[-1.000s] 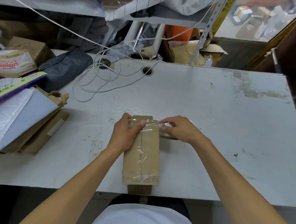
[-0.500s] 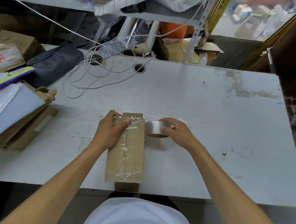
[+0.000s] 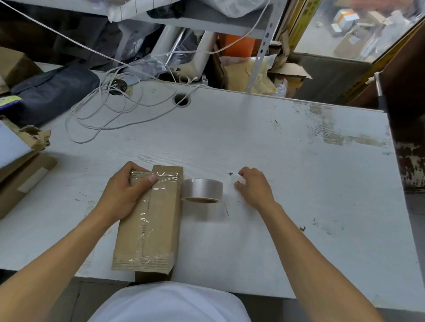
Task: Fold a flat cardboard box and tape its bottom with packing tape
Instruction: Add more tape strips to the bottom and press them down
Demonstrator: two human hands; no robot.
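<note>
Head view, brown cardboard box (image 3: 151, 221), glossy tape lengthwise

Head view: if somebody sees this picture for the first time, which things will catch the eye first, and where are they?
First the brown box at the near edge of the white table, wrapped in shiny clear tape, with the left hand gripping its far end. Just right of it stands the tape roll, and further right the right hand pinches a small white thing, too small to identify. A tangled white cable lies at the far left.
</note>
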